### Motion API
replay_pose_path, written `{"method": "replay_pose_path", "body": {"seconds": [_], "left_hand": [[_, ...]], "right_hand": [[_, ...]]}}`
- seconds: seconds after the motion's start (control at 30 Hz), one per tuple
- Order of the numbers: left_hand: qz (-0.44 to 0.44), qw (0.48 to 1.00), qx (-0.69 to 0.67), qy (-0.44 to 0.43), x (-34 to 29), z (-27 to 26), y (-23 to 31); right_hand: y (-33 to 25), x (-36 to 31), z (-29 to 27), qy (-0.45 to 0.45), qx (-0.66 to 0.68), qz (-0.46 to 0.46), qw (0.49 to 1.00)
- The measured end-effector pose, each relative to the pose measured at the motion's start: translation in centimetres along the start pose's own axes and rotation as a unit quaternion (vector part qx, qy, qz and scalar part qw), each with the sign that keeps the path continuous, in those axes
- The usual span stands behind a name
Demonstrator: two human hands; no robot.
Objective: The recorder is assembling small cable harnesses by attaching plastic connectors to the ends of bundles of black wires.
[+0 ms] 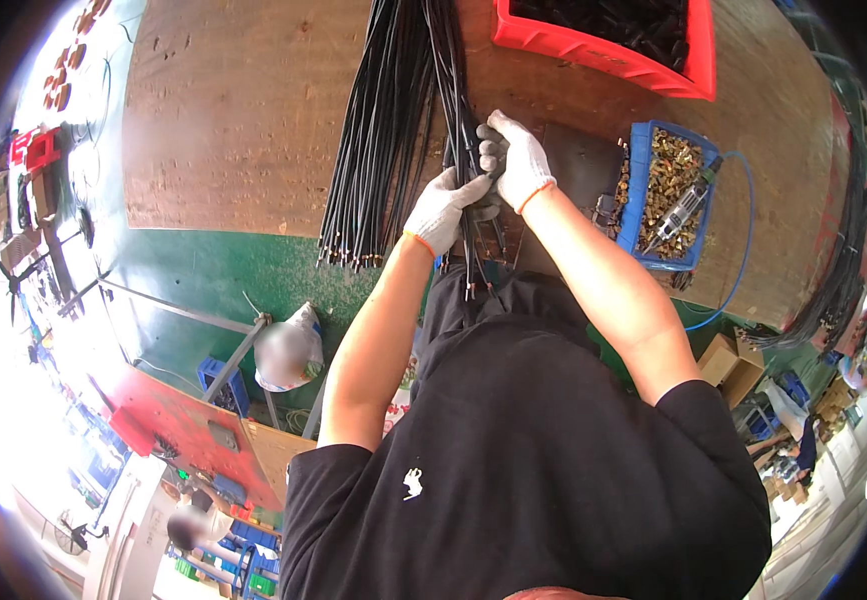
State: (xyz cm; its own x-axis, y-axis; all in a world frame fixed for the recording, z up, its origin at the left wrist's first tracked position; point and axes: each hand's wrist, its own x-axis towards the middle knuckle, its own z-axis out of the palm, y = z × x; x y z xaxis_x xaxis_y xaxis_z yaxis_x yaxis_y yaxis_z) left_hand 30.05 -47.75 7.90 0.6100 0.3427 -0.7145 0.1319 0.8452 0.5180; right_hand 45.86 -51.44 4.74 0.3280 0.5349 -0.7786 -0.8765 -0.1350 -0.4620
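Fingers [472, 190] w/ cables [456, 95], fore-aft, ends [469, 290] bodyward

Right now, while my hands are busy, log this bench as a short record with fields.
Left hand: gloved, fingers around black cables
Right hand: gloved, curled at the cables close to the left; exact grip unclear
Cables: long bundle on wooden table, ends past its near edge
Red bin: far right, black parts inside
Blue bin: right of hands, brass-coloured fittings, hand tool on top
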Motion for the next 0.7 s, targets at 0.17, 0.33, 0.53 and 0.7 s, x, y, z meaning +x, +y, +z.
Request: {"method": "replay_pose_path", "body": {"seconds": [0.17, 0.33, 0.53, 0.7], "left_hand": [[0.008, 0.997, -0.071, 0.015, 0.5, -0.5, -1.4], [0.001, 0.993, -0.114, 0.011, -0.1, 0.1, -0.7], [-0.016, 0.999, -0.025, 0.024, -0.5, -2.0, -0.3], [-0.04, 0.995, 0.082, 0.038, -0.6, -0.8, 0.9]], "right_hand": [[0.7, -2.9, -1.7, -0.035, -0.087, -0.048, 0.994], [0.9, -5.5, -3.0, -0.058, -0.152, -0.048, 0.985], [-0.2, -10.7, -4.2, -0.098, -0.32, -0.068, 0.94], [0.7, -14.4, -9.4, -0.108, -0.47, -0.014, 0.876]]}}
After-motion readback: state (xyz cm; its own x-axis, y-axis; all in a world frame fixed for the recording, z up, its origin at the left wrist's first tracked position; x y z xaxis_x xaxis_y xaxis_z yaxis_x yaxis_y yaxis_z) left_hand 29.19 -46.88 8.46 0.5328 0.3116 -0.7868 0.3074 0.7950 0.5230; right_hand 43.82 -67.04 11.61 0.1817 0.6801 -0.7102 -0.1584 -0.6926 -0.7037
